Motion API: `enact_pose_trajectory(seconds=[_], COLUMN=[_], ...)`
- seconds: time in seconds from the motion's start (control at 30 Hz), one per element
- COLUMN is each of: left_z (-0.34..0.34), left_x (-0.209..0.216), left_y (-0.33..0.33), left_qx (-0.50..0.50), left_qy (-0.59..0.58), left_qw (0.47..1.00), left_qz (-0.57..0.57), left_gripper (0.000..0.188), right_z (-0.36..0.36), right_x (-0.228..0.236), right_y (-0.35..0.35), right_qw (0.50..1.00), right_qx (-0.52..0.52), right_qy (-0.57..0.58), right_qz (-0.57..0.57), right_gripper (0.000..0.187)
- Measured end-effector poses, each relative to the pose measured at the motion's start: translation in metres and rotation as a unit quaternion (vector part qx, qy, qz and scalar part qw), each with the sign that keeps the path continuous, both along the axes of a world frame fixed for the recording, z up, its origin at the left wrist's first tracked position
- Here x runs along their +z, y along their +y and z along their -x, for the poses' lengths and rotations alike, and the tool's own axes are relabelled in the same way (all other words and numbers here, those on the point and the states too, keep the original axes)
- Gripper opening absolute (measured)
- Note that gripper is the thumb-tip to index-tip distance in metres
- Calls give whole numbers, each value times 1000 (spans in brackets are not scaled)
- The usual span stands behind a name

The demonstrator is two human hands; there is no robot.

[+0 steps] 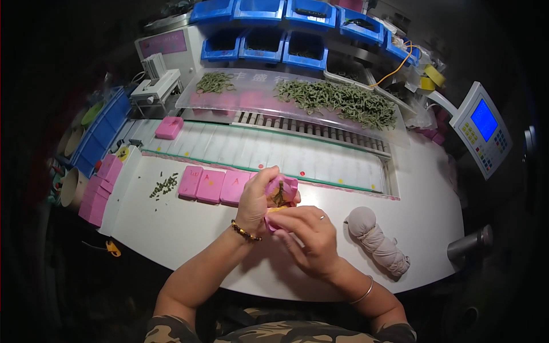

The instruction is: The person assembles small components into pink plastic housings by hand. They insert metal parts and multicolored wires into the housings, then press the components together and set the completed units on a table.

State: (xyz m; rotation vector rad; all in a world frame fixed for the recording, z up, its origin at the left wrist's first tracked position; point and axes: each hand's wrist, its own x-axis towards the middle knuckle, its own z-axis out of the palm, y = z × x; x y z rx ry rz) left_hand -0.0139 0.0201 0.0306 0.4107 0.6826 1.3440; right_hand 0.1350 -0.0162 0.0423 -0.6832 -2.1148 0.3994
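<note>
A pink rubber mold (290, 186) is held over the white tabletop, its two halves bent apart. My left hand (253, 200) wraps round it from the left, thumb up, a beaded bracelet at the wrist. Inside the parted mold shows a dark green piece (279, 195) against a yellowish patch. The fingers of my right hand (311, 233) pinch the mold's near edge; their tips are partly hidden. Just left of my hands, several closed pink molds (210, 186) stand in a row. To the right lies a tied grey cloth bag (374, 239).
Small green bits (164, 186) lie left of the mold row. Behind runs a green-edged white track (257, 150) with one pink mold (169, 127). Above it, a clear shelf (251, 86) bears many green pieces (337, 102). Blue bins (260, 47) stand behind; a keypad screen (484, 128) is at right.
</note>
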Motion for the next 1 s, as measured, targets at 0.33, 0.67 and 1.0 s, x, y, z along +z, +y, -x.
enact_pose_trajectory(seconds=[0.33, 0.67, 1.0], left_z=[-2, -10, -12], left_x=[-10, -23, -6], left_y=[-1, 2, -3], left_qx=[14, 62, -31], left_qy=[157, 154, 95], left_qw=[980, 978, 994], left_qz=[-121, -123, -48], left_gripper=[9, 12, 24], right_z=[-6, -9, -23], right_x=[9, 5, 11], right_y=[11, 17, 23], right_qw=[994, 996, 943], right_qx=[-71, -38, -92], right_qy=[51, -35, 274], right_qz=[69, -78, 165], right_gripper=[32, 21, 27])
